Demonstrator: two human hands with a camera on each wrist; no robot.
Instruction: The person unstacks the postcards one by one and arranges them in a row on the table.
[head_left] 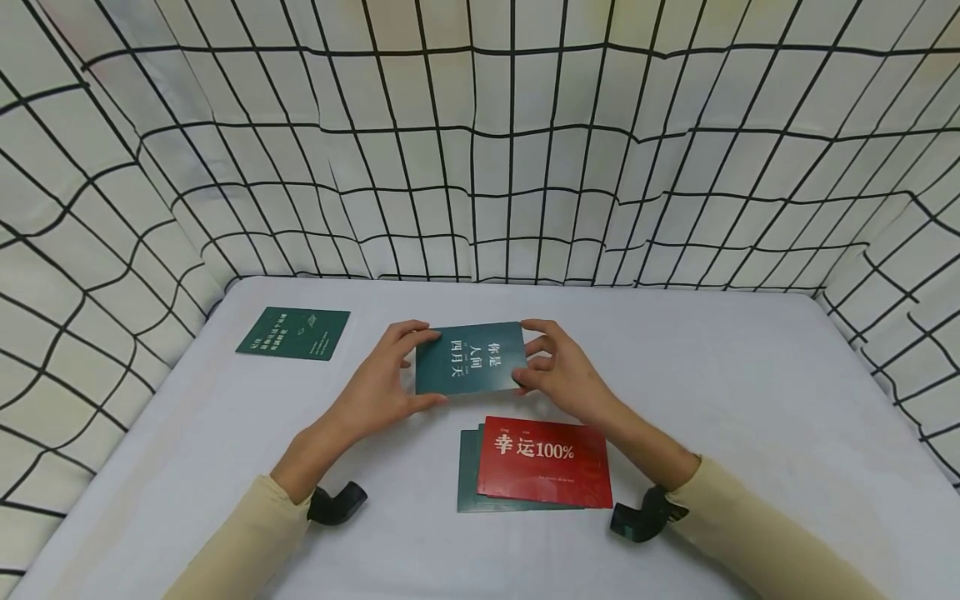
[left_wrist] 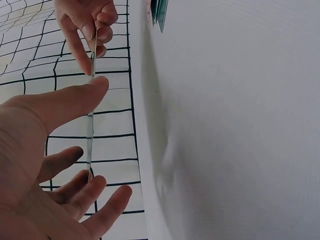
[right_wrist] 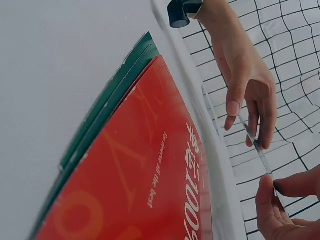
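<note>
Both hands hold a dark green card (head_left: 470,357) with white characters above the table. My left hand (head_left: 390,375) grips its left edge between thumb and fingers, and my right hand (head_left: 553,367) pinches its right edge. In the left wrist view the card (left_wrist: 90,135) shows edge-on between my left hand (left_wrist: 60,150) and my right hand (left_wrist: 87,27). The right wrist view also shows the card (right_wrist: 255,142) edge-on. Below the hands a red card (head_left: 545,461) lies on top of a small stack of green cards (head_left: 467,475). The red card (right_wrist: 150,185) fills the right wrist view.
Another green card (head_left: 294,333) lies flat at the table's far left. The white table (head_left: 750,400) is walled on three sides by a black-gridded white cloth (head_left: 480,150). Black wrist mounts (head_left: 337,502) sit at both sleeves.
</note>
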